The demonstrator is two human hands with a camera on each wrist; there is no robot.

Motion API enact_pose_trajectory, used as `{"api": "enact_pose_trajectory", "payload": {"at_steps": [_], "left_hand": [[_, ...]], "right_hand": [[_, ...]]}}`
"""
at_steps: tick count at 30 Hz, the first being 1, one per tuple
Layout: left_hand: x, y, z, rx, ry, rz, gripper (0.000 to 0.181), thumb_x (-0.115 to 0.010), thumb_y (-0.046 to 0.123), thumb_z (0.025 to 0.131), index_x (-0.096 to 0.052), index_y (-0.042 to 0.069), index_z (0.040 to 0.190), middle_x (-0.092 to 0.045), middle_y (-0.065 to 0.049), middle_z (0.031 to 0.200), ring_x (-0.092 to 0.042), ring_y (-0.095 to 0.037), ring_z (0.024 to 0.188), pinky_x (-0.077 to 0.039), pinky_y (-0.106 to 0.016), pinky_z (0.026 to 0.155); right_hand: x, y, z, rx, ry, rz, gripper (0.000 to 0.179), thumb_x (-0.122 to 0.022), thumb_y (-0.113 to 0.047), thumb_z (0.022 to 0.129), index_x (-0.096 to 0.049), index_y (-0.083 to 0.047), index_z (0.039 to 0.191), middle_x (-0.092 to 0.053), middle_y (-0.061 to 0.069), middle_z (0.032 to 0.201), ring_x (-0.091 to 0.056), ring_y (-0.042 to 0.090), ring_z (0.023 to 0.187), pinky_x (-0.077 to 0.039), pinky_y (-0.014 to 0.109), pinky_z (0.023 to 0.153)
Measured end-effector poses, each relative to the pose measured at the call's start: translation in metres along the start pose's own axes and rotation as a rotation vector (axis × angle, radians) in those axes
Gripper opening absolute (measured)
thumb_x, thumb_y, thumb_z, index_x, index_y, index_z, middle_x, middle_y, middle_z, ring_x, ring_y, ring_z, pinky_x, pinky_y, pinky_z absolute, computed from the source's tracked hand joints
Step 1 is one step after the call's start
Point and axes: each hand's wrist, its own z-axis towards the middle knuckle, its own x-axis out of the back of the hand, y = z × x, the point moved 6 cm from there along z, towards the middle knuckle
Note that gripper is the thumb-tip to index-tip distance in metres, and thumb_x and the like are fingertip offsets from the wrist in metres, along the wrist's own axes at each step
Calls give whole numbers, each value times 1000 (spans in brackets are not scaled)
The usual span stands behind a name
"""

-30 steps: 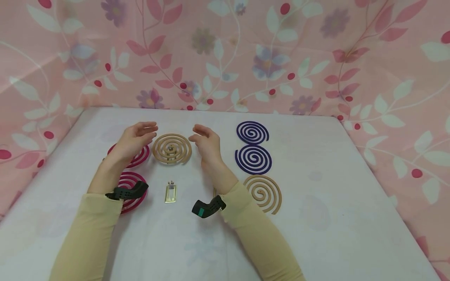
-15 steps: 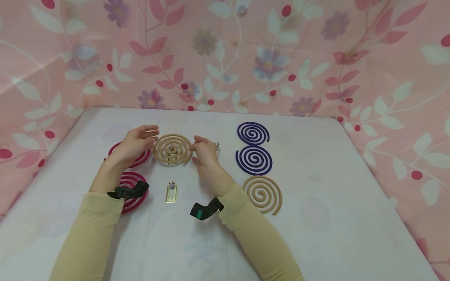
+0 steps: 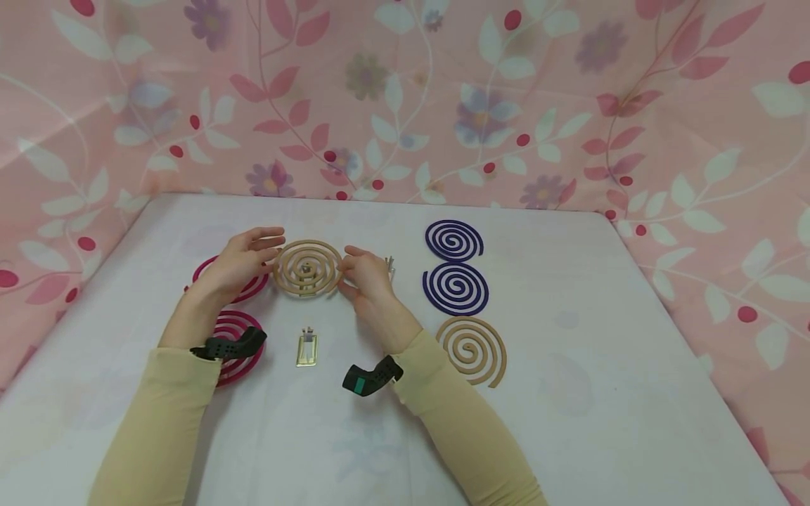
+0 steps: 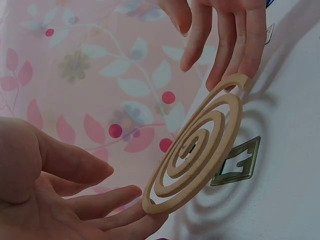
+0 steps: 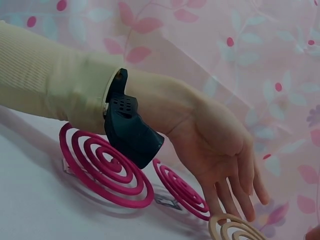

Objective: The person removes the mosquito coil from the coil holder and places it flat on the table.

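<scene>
Touching opposite rims of the tan coil (image 3: pixel 297 271), left hand (image 3: pixel 238 263) and right hand (image 3: pixel 373 278) stand apart, fingers extended, unclamped. Coil sits roughly level on a metal stand (image 4: pixel 232 180) above the table (image 3: pixel 588 309), round, equal across every way, outer end at near right. Outward: second stand (image 3: pixel 306 364) nearer the wearer, red coils (image 5: pixel 110 180) left, blue coils (image 3: pixel 455 288) right.

L grip (image 3: pixel 237 263) facing R grip (image 3: pixel 372 280), fingers (image 4: pixel 107 202) loosely extended, arms (image 3: pixel 152 418) fwd.
</scene>
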Motion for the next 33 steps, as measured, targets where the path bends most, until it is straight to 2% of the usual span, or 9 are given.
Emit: {"api": "enact_pose_trajectory", "payload": {"at_steps": [10,14,17,19,21,23,26,30,33], "left_hand": [[0,4,-2,-6,5,10,54,-35,5,106,-18,-3,156,-25,-28,160,-26,-41,148,-31,-54,116],[1,6,-3,-13,36,-2,53,-35,5,106,-21,-1,156,-27,-27,159,-27,-40,148,-32,-53,116],[2,8,-3,-39,80,-46,52,-37,5,106,-24,-2,155,-31,-27,158,-31,-38,146,-33,-51,116],[4,9,-3,-61,113,-72,50,-39,6,105,-28,-3,154,-35,-26,156,-37,-34,143,-36,-47,115],[6,10,-3,-84,148,-94,49,-42,7,105,-31,-4,152,-38,-26,153,-44,-28,137,-42,-37,112],[8,10,-3,-100,178,-104,48,-45,8,104,-35,-3,150,-42,-24,150,-51,-19,130,-48,-25,104],[11,9,-4,-119,224,-146,48,-52,7,102,-41,-3,147,-51,-16,143,-57,-7,119,-51,-11,91],[12,9,-5,-129,254,-261,44,-62,8,98,-51,1,140,-62,-2,126,-61,-2,108,-51,-8,85],[10,10,-4,-124,261,-349,42,-67,10,95,-55,4,134,-66,3,119,-64,-1,104,-52,-10,86]], "right_hand": [[0,-4,-1,16,-8,9,57,-53,11,81,-58,0,137,-48,18,148,-52,23,109,-45,42,102],[1,-7,-3,27,-8,5,52,-52,11,82,-62,-2,131,-51,19,144,-54,23,105,-48,39,95],[2,-10,-3,32,-8,27,48,-50,12,84,-65,-3,127,-53,18,140,-56,22,101,-49,37,91],[3,-13,-3,38,-9,55,46,-49,12,85,-66,-2,125,-56,16,134,-56,21,97,-49,37,91],[5,-15,-3,47,-12,87,45,-49,13,85,-67,-1,123,-59,15,128,-56,21,94,-50,38,92],[6,-18,-2,55,-18,117,45,-49,14,85,-67,0,123,-60,13,122,-56,22,94,-50,39,95],[7,-21,-1,63,-32,155,44,-49,14,85,-65,2,124,-62,11,120,-59,24,98,-51,40,101],[9,-24,-1,64,-43,195,45,-51,14,85,-63,6,127,-64,11,126,-63,25,105,-52,39,103],[10,-28,-1,66,-45,230,45,-50,15,85,-62,8,128,-64,15,131,-65,24,103,-51,39,104]]}}
